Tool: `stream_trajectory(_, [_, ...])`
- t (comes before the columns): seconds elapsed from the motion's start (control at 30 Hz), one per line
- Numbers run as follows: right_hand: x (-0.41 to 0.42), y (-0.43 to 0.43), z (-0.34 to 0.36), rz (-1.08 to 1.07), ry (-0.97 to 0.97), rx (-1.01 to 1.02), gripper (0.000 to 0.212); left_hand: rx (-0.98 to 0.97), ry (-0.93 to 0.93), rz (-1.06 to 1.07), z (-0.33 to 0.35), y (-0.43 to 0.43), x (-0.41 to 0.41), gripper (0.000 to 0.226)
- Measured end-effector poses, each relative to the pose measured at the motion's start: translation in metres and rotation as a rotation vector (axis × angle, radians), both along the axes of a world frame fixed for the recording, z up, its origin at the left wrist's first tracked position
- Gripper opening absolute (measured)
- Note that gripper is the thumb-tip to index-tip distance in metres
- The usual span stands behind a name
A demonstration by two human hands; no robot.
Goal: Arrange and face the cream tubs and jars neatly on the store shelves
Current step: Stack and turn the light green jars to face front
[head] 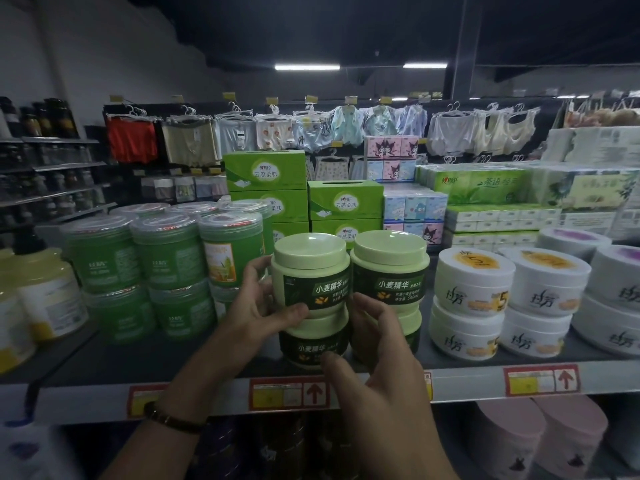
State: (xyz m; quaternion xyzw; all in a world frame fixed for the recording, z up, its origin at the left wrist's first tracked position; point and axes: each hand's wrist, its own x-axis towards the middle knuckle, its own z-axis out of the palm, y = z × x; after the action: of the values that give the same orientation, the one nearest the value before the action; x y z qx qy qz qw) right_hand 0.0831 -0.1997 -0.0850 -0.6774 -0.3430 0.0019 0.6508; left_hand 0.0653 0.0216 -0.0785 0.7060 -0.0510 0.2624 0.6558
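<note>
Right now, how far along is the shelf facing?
Done: white tubs stacked, labels forward. In hand: left hand grips the top left jar; right hand is low against the top right jar; both labels face out. Left: one clear green jar shows an orange label, unlike its neighbours, and probably needs turning.

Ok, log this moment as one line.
step: facing | left hand grips top left jar | right hand touches right stack, grip unclear
</note>
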Motion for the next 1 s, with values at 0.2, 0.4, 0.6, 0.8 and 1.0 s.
stream_trajectory(0.2, [-0.001,0.003,0.000,-0.009,-0.005,0.023,0.059,0.010,0.004,-0.046,0.000,0.003,-0.004,0.073])
stream_trajectory(0.4, [-0.005,0.005,0.000,-0.027,0.003,0.031,0.064,0.002,0.016,-0.037,-0.004,0.006,-0.004,0.079])
stream_trajectory(0.6, [-0.006,0.008,-0.001,-0.048,0.004,0.025,0.067,-0.016,0.025,0.008,-0.007,0.009,-0.003,0.081])
stream_trajectory(0.8, [-0.009,0.010,-0.002,-0.083,-0.020,0.030,0.063,-0.011,0.009,-0.004,-0.009,0.004,-0.002,0.067])
stream_trajectory(1.0, [-0.012,0.013,-0.005,-0.084,-0.025,0.052,0.060,-0.023,0.028,-0.015,-0.006,0.003,-0.005,0.070])
